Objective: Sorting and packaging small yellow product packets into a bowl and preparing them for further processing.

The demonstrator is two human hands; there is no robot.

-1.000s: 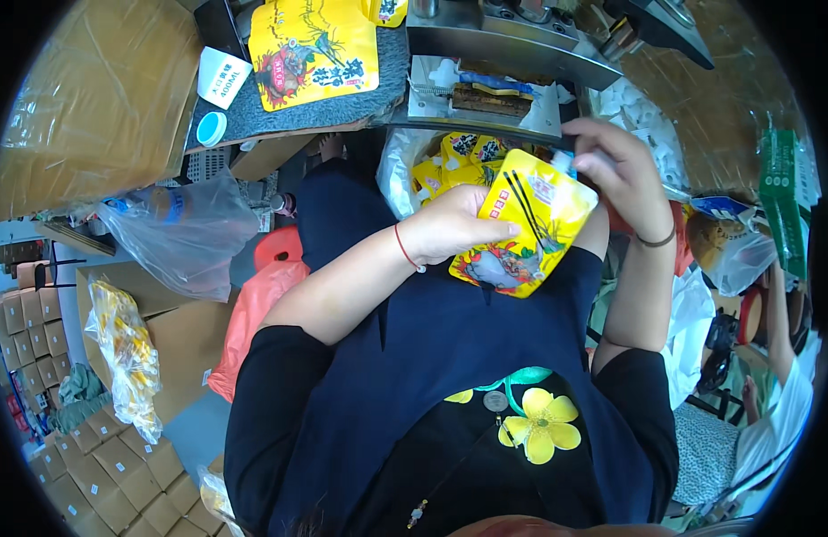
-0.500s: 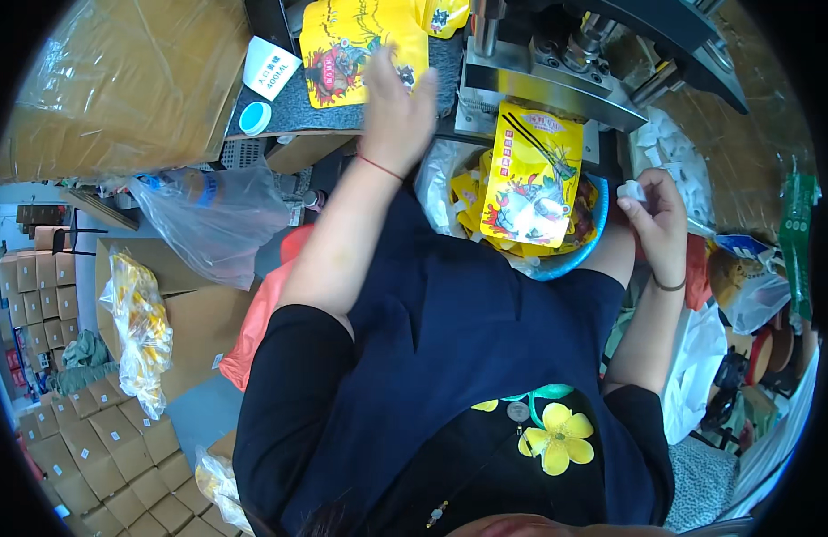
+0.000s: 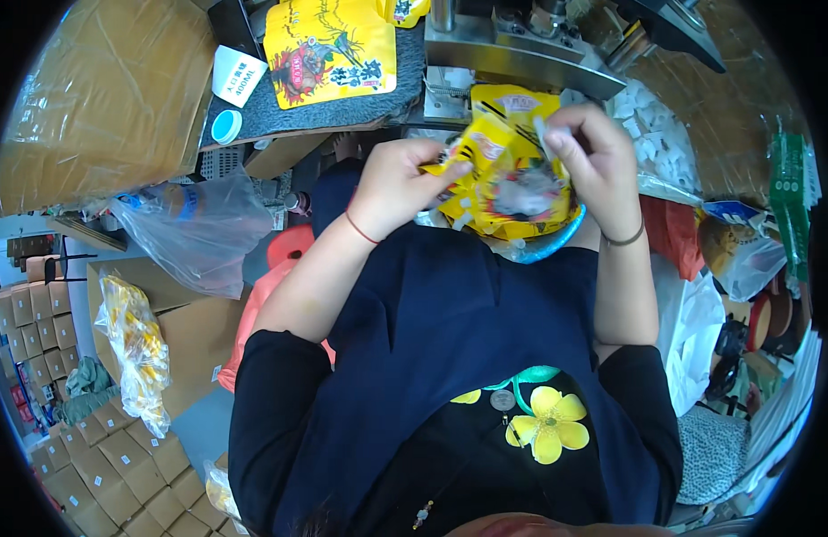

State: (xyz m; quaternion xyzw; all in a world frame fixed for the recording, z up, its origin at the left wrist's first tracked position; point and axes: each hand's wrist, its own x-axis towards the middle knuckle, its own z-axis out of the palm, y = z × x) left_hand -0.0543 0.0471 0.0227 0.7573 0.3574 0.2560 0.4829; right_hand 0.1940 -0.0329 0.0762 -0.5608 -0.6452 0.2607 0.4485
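My left hand (image 3: pixel 398 186) is closed on the edge of a yellow printed pouch (image 3: pixel 486 148), held tilted in front of me. Facing it, my right hand (image 3: pixel 600 163) pinches a small white plastic piece (image 3: pixel 541 134) near the pouch's far corner; motion blurs it, and whether it touches the pouch I cannot tell. Beneath both hands, another yellow pouch (image 3: pixel 521 192) lies on a heap of pouches in a blue basin (image 3: pixel 562 243) at my lap. Just beyond the basin stands a metal press (image 3: pixel 512 67).
Left of the press, a yellow pouch (image 3: pixel 333 54) lies on a dark mat (image 3: pixel 392 106), near a white paper cup (image 3: pixel 239 76) and a turquoise lid (image 3: pixel 226 126). At right sits a bag of small white plastic pieces (image 3: pixel 651 134). A large carton (image 3: pixel 110 98) stands at far left.
My left hand has come back from the pouches on the mat to above the basin, now with a pouch. My right hand has moved left and up toward it with the white piece.
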